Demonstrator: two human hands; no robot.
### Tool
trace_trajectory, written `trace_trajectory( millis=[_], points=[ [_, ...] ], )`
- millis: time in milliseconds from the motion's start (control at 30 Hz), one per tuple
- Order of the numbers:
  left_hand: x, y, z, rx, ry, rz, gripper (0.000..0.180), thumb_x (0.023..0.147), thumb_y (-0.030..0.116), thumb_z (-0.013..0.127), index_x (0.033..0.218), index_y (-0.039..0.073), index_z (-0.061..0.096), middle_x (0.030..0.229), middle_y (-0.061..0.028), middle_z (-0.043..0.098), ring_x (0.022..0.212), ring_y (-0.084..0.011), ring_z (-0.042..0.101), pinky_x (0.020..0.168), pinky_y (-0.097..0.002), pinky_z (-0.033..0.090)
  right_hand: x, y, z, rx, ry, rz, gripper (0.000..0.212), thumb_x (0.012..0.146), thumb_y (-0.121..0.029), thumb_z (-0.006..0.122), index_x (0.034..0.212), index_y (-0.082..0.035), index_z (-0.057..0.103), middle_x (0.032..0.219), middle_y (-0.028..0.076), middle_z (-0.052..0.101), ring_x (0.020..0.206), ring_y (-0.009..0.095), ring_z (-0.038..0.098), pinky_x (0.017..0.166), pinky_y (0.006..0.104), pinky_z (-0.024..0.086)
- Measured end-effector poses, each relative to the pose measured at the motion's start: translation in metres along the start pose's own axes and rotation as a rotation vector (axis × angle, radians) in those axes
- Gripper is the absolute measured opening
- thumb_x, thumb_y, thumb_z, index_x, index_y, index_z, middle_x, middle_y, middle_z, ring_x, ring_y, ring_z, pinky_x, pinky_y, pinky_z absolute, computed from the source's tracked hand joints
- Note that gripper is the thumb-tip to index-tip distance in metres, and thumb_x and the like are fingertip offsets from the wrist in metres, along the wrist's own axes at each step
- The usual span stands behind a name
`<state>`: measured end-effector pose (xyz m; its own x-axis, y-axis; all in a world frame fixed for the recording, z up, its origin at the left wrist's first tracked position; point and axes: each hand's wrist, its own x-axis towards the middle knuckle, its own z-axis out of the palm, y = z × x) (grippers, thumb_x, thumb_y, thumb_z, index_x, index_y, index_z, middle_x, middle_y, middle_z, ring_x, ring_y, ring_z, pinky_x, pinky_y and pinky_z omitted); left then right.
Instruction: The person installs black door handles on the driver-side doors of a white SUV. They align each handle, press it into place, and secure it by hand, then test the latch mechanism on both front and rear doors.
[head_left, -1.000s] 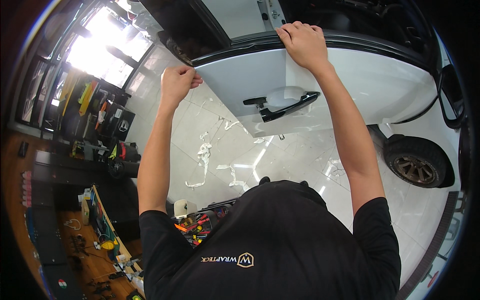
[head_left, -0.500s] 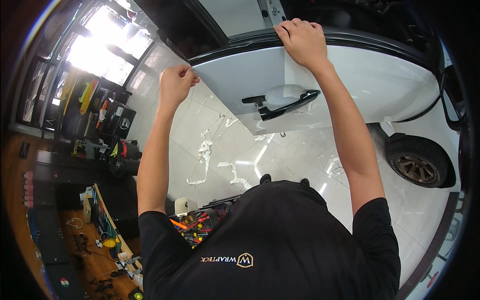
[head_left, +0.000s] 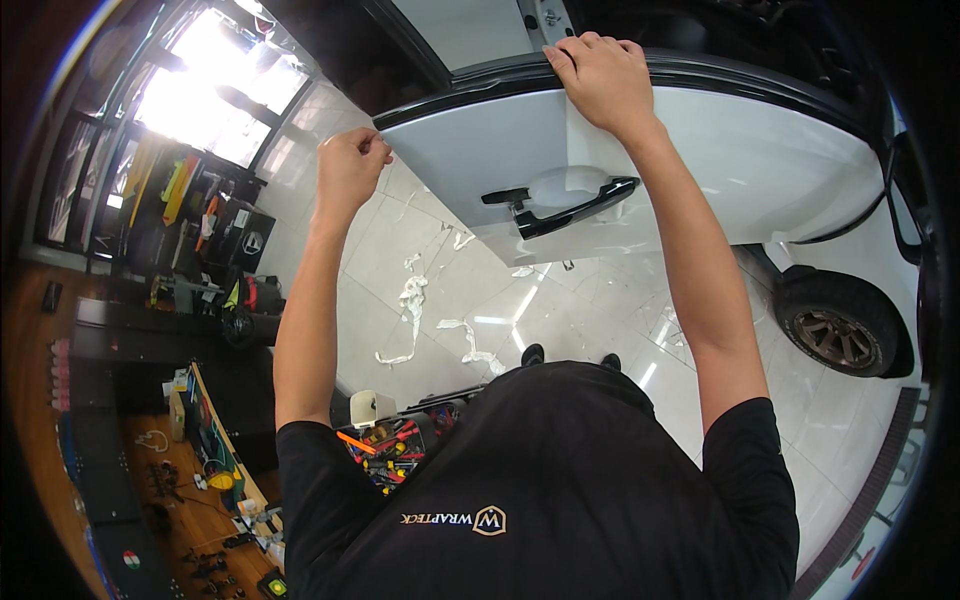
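An open white car door (head_left: 740, 170) spans the upper middle, with a black handle (head_left: 575, 208) on its outer face. Over the top edge of that door my right hand (head_left: 608, 85) is hooked, fingers bent round the black window trim (head_left: 500, 88). My left hand (head_left: 350, 165) is closed in a pinch just beside the door's upper left corner. Whatever it pinches, if anything, is too small to make out. Around the handle, part of the door's surface looks greyer than the rest.
Strips of white scrap (head_left: 413, 305) lie on the tiled floor (head_left: 400, 245) below the door. A bin of tools (head_left: 395, 445) stands near my left side. At the right is a car wheel (head_left: 835, 325). Shelves with gear (head_left: 190, 210) and a wooden-edged bench (head_left: 215, 425) line the left.
Both hands keep nearly the same places and grips. My left hand has shifted very slightly up and left, and the whole view has moved a little.
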<state>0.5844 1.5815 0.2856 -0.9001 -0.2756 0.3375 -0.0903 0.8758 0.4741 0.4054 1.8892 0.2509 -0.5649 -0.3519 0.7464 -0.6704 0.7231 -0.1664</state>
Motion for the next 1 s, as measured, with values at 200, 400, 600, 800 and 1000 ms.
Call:
trace_trajectory(
  millis=[200,400,600,800,1000],
  points=[
    [-0.001,0.006,-0.003,0.024,-0.015,-0.007,0.024,0.096,0.009,0.058,0.099,-0.009,0.073,0.082,-0.0129,0.077,0.077,-0.0180,0.078,0.071,-0.0284,0.061,-0.001,-0.001,-0.001,-0.002,-0.002,-0.006,0.041,0.106,-0.045,0.046,0.112,-0.016,0.074,0.100,0.004,0.070,0.100,0.025,0.066,0.104,0.0455,0.040],
    [0.000,0.006,0.001,0.233,0.078,0.074,0.022,0.089,0.015,0.064,0.090,-0.004,0.076,0.073,-0.0151,0.074,0.067,-0.0196,0.075,0.066,-0.0311,0.057,0.000,-0.002,-0.002,0.002,0.008,-0.005,0.041,0.106,-0.045,0.046,0.111,-0.016,0.074,0.099,0.004,0.070,0.099,0.025,0.066,0.103,0.0454,0.041],
    [-0.003,0.024,0.001,0.331,0.145,0.073,0.022,0.083,0.018,0.068,0.087,-0.003,0.075,0.072,-0.0200,0.070,0.060,-0.0292,0.069,0.062,-0.0372,0.054,0.000,0.001,-0.002,0.009,0.014,-0.018,0.041,0.106,-0.046,0.046,0.111,-0.015,0.074,0.100,0.005,0.070,0.101,0.025,0.066,0.103,0.0454,0.041],
    [-0.007,0.028,-0.006,0.267,0.220,0.070,0.021,0.083,0.015,0.067,0.090,-0.002,0.076,0.075,-0.0229,0.071,0.067,-0.0343,0.072,0.068,-0.0376,0.057,-0.002,0.002,-0.002,0.041,0.028,-0.012,0.042,0.106,-0.045,0.047,0.112,-0.014,0.074,0.102,0.005,0.071,0.102,0.025,0.066,0.104,0.0453,0.040],
    [-0.011,0.013,-0.007,0.147,0.219,0.039,0.021,0.086,0.013,0.068,0.098,-0.001,0.078,0.080,-0.0178,0.076,0.073,-0.0267,0.076,0.073,-0.0342,0.059,-0.002,0.003,-0.001,0.025,0.003,-0.002,0.042,0.106,-0.045,0.047,0.112,-0.014,0.074,0.103,0.005,0.071,0.103,0.025,0.066,0.104,0.0455,0.040]
  ],
)
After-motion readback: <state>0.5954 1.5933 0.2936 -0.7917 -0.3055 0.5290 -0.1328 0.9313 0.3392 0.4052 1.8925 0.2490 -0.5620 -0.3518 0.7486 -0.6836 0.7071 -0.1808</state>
